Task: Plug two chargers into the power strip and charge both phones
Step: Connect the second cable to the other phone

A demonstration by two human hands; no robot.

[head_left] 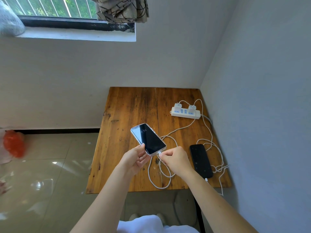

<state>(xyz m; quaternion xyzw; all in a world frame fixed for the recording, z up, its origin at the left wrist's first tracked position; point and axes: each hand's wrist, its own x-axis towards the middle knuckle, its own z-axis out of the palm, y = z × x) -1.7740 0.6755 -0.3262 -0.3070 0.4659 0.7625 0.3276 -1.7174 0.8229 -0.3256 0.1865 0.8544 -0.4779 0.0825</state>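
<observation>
Now the left hand (136, 158) grips the slick phone (148, 139) by its near edges, while the right hand (173, 159) pinches the limp cable's stiff plug (159, 154).

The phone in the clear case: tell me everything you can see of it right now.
The phone in the clear case is a slim dark-glass slab with a lit screen showing a clock. It is held tilted above the wooden table. The left hand grips its near left edge; the right hand pinches a white cable plug at its bottom port.
</observation>
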